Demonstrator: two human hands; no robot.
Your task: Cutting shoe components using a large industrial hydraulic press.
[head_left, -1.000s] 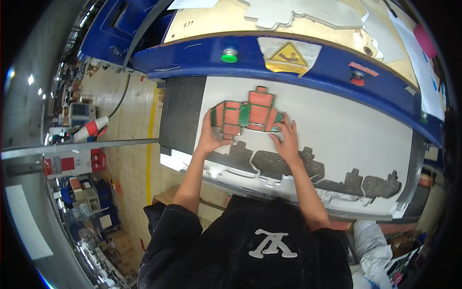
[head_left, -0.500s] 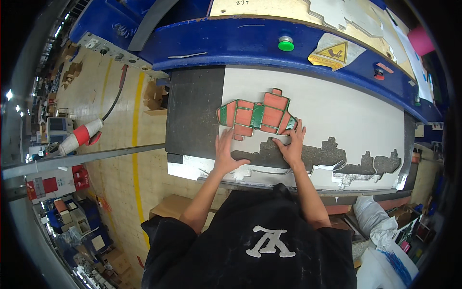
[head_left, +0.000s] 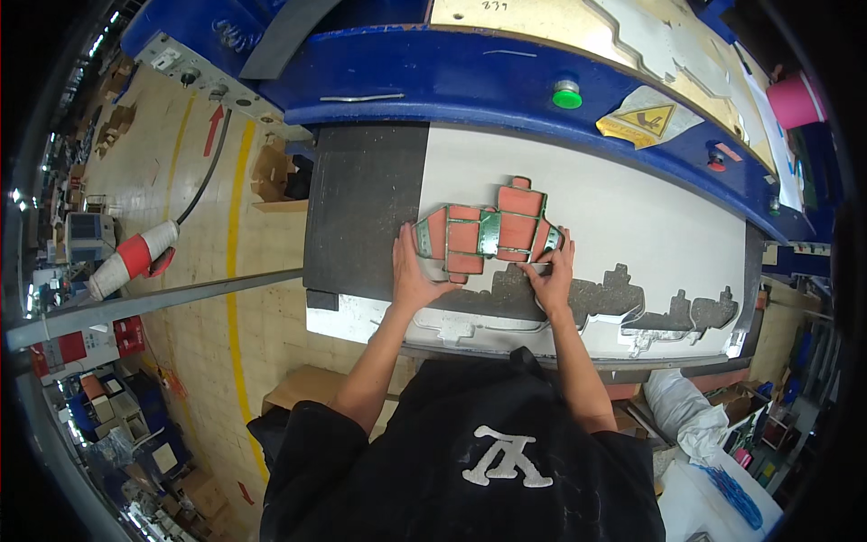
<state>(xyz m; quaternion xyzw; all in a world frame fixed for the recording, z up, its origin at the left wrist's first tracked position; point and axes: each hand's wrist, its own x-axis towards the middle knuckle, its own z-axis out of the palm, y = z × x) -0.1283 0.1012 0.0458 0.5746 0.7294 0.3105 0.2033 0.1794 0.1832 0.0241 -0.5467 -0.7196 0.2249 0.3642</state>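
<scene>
A cutting die (head_left: 465, 237), with red foam pads between green metal strips, lies on a white sheet (head_left: 650, 212). My left hand (head_left: 420, 278) holds its left end, fingers along the outer edge and thumb by the lower side. At the other end, my right hand (head_left: 554, 274) grips the right tip, with its thumb at the near edge. Just on the near side of the die, dark cut-out gaps (head_left: 610, 294) in the sheet show the black bed beneath.
A blue machine beam (head_left: 433, 77) spans the far side, carrying a green button (head_left: 566, 95), a red button (head_left: 716, 161) and a yellow warning label (head_left: 643, 122). Black bed surface (head_left: 366, 199) shows left of the sheet. A metal bar (head_left: 163, 303) extends leftward.
The die has shifted slightly toward me and turned a little. My left hand has moved outward from its lower edge to its left end. The right hand stays at the right tip.
</scene>
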